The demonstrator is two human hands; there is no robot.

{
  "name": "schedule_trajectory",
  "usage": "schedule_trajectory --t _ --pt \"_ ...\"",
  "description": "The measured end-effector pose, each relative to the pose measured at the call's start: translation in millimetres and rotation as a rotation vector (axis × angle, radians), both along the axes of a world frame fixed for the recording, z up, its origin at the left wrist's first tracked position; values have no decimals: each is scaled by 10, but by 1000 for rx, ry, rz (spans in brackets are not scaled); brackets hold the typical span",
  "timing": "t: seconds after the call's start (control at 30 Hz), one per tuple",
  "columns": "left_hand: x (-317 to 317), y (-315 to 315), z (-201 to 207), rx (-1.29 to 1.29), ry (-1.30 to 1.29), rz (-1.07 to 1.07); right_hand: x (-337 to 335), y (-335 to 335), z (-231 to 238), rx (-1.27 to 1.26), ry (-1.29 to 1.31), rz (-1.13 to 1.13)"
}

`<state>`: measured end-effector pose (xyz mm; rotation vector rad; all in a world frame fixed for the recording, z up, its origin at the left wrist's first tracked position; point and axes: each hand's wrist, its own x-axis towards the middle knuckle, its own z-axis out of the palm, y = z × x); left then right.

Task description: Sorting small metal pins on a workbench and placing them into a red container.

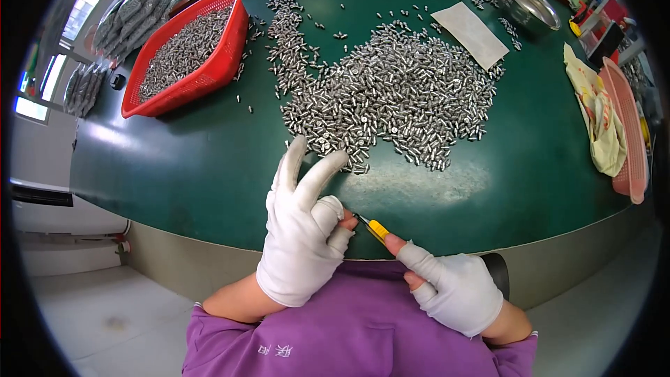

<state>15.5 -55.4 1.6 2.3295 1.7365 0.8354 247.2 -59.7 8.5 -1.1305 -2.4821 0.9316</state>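
My left hand (pixel 300 227) wears a white glove with at least one bare fingertip. Its index and middle fingers stretch toward the heap of small silvery metal parts (pixel 391 91), while the other fingers and thumb are pinched together. What lies in that pinch is too small to make out. Closed around a slim yellow-handled tool (pixel 377 229), my right hand (pixel 457 286) is in a white glove with bare thumb and fingertips. The tool's thin dark tip meets the left hand's pinch, near the table's front edge; its exact kind is unclear.
A red plastic basket (pixel 230 63) full of similar parts stands at the left, beside filled plastic bags (pixel 136 17). A white paper sheet (pixel 471 33) touches the heap. Farther right are a metal bowl (pixel 530 3), a yellowish cloth (pixel 593 115) and a pink basket (pixel 628 132).
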Motion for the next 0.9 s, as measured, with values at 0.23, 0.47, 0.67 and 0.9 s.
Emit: schedule_trajectory --t 0.23,0.47,0.67,0.9 --pt "-27 0 -7 -30 -73 -23 -15 85 187 5 -107 23" --pt "-68 -68 -116 101 -101 36 207 172 18 119 308 -227" --pt "-70 -148 -165 -93 -990 26 791 778 -103 671 -356 -649" --pt "-24 -66 -65 -313 -1260 87 616 984 111 788 -387 -469"
